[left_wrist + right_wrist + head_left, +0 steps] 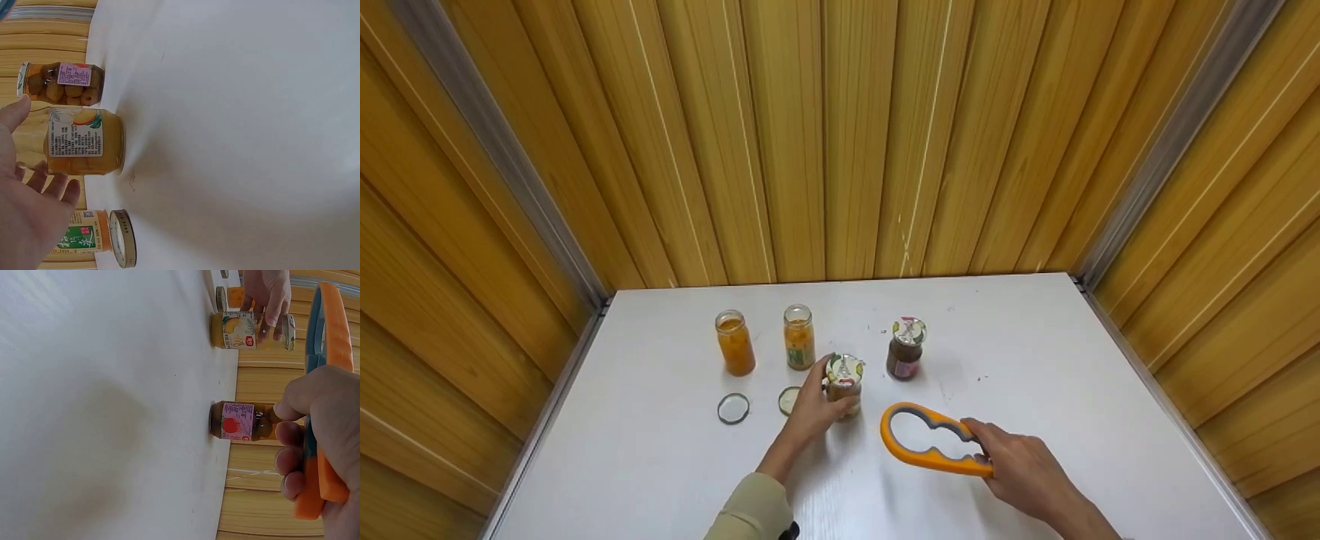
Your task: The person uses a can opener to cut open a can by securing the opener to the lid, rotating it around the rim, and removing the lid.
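Observation:
My left hand [812, 409] grips a glass jar of yellow fruit [76, 138], thumb on one side and fingers on the other. This jar stands upright on the table, its patterned lid [846, 369] on. Its label faces the left wrist camera. My right hand [1024, 465] holds an orange jar opener [934, 460] with grey scalloped inner edges, fingers wrapped round its handle end. The opener's loop is held above the table, to the right of the gripped jar. Behind it stands a lidded jar of round brown fruit [239, 421] with a pink label.
Two lidless jars stand at the back left: one of orange fruit [736, 349] and one with a green label [799, 337]. In front of them lie two removed lids, a left lid [733, 409] and a right lid [789, 400]. Wood-patterned walls [855, 150] enclose the white table [645, 450].

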Action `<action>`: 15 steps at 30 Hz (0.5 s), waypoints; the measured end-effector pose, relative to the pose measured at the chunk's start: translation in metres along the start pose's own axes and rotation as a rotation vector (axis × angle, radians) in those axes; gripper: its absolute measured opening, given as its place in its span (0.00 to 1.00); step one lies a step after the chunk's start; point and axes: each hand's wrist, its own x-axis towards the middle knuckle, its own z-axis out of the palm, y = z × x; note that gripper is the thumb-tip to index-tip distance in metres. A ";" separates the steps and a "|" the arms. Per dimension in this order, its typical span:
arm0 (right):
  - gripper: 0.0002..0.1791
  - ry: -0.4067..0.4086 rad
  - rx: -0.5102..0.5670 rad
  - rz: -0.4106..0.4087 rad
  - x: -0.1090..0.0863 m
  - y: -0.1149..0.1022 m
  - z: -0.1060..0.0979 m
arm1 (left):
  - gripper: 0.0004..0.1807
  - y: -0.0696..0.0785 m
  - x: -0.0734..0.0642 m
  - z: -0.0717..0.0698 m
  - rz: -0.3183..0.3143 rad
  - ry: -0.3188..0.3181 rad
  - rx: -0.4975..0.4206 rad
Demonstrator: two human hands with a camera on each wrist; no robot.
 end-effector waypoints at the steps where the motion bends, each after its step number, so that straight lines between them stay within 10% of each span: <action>1: 0.31 0.001 0.001 0.002 0.000 0.001 0.000 | 0.49 0.000 0.001 0.001 -0.002 0.003 0.000; 15: 0.33 0.037 -0.012 0.013 -0.004 0.011 -0.002 | 0.39 -0.002 0.006 0.010 0.011 0.008 -0.024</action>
